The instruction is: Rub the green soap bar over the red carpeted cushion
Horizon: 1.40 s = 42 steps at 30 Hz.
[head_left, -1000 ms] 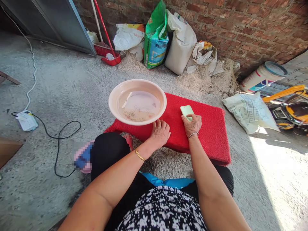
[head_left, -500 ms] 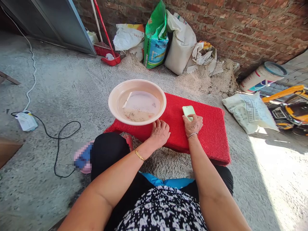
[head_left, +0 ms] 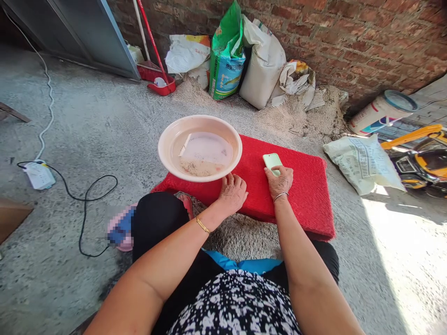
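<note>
Pinching pale-green phone (head_left: 271,160) on red-covered worktop (head_left: 307,195), right hand (head_left: 281,181); grip closed on near end. Left hand (head_left: 233,193) palm-down, fingers loosely spread, just beside basin (head_left: 165,148): shallow liquid inside, grainy bits at bottom.

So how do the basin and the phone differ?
The basin is wide, round and pinkish; the phone is small, rectangular and pale green. The basin holds water, while the phone is held by the right hand. Both are light in colour.
</note>
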{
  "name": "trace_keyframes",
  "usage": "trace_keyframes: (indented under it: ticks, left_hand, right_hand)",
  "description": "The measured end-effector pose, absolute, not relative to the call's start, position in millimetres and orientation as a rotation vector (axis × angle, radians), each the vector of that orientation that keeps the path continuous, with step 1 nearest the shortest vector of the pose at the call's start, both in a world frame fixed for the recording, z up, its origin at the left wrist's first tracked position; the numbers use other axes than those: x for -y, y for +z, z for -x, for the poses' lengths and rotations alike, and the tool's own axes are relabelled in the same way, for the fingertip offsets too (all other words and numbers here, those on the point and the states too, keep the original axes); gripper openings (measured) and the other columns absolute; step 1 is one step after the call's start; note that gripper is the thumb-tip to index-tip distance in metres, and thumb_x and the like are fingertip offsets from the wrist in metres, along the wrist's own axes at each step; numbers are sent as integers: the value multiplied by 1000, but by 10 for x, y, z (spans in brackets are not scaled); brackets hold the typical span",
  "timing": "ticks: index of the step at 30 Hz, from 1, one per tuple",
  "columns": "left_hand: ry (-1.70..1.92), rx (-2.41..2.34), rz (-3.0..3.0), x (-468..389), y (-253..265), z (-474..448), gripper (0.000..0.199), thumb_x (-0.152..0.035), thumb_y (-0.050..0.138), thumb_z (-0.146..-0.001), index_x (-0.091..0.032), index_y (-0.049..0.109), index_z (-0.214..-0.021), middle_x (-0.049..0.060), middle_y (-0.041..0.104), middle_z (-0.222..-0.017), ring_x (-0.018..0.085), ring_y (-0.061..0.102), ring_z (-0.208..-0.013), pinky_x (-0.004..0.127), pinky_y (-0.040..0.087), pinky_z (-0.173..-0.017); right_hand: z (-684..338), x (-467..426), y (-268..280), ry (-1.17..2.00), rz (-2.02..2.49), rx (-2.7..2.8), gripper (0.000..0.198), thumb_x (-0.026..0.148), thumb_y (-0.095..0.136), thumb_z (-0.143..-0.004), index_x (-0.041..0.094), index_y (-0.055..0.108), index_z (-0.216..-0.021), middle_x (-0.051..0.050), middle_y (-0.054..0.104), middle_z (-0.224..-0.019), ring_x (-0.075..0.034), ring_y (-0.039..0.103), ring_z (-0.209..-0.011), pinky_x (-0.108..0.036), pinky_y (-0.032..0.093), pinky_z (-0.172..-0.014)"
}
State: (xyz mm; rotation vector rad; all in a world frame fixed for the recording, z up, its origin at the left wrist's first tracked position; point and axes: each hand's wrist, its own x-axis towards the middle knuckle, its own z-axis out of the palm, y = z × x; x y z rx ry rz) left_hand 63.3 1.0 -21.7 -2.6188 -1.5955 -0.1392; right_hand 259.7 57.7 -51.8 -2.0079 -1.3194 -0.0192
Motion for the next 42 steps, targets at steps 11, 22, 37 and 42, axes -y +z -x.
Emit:
trace_keyframes:
  ticks: [11,22,37,42]
  left_hand:
    - [-126,1572,2600,-10,-233,-634,48,-41,43,-93,-8,51,-127,23,50,-131,41,41,-127,56,30,-104]
    - [-140,1562,2595,-12,-255,-633,48,-41,44,-93,-8,52,-126,23,50,-130,41,41,-126,57,30,-103]
    - [-146,1567,2589,-7,-254,-638,48,-41,42,-93,-8,52,-126,23,51,-129,40,41,-126,55,30,-104]
    - [-132,1541,2579,-13,-251,-630,49,-42,42,-93,-7,52,-125,23,51,-128,41,42,-124,56,32,-103]
  right_hand:
    - [-2613,-587,-549,21,1944,1349,30,49,69,-69,22,67,-79,-5,51,-91,-22,50,-91,-37,40,-86]
    - [-2617,-592,-531,38,1956,1358,32,51,67,-69,22,66,-80,-4,50,-90,-22,49,-90,-38,40,-86]
    - [-2621,-580,-511,53,1963,1365,32,50,67,-69,21,66,-82,-5,51,-90,-23,49,-90,-38,40,-85]
    - [-2628,-583,-519,59,1967,1374,33,53,65,-70,22,65,-82,-5,50,-91,-23,49,-90,-38,40,-84]
